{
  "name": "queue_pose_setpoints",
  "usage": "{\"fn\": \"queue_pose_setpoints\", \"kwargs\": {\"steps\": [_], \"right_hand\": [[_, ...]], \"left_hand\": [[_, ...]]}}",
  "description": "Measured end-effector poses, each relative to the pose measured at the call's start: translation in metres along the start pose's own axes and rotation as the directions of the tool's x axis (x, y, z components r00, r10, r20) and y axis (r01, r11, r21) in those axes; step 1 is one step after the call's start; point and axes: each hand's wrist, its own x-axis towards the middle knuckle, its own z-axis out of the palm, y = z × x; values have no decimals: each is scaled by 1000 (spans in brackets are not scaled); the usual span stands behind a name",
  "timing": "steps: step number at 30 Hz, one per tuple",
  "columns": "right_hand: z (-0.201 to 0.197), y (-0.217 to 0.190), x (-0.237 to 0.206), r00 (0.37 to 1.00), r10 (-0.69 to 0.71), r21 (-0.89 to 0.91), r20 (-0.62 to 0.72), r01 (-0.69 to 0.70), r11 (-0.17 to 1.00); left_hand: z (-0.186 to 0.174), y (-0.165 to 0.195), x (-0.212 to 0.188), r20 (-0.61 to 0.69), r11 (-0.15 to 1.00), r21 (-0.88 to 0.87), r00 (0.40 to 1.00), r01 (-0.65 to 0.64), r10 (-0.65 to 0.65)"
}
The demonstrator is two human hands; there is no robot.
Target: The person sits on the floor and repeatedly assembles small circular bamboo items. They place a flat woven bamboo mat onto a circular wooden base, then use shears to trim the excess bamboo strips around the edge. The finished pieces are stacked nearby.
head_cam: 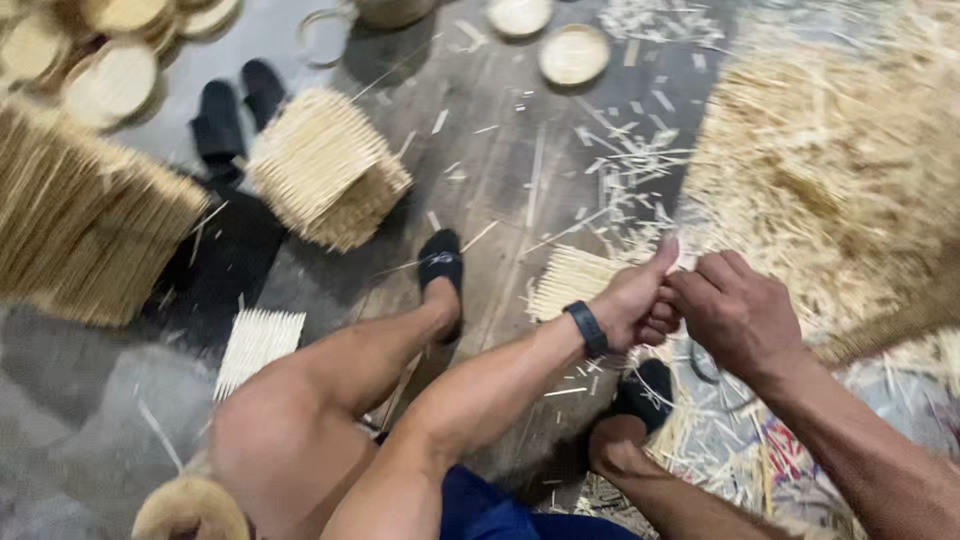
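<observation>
The left hand [640, 300] and right hand [730, 305] are both squeezed tight on 1 bundle of thin bamboo sticks [575, 280], held above the floor [500, 170]. The sticks look light, stiff and easy to snap, so holding them near the end seems best.

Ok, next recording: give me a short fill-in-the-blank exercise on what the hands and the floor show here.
1. The left hand wears a dark band on its ____.
2. Both hands meet over a bundle of pale ____.
3. The right hand is closed into a ____ beside the left.
4. The round woven trays lie on the ____.

Missing words: wrist; sticks; fist; floor
</observation>
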Motion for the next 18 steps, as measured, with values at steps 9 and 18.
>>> {"fn": "queue_pose_setpoints", "kwargs": {"steps": [9,18], "right_hand": [[54,8,18,933,350,257,80,-359,897],[105,16,1,694,520,803,499,-144,-578]], "left_hand": [[-48,2,-1,-77,985,10,982,-175,175],[-120,58,-10,-48,888,-291,932,-356,358]]}}
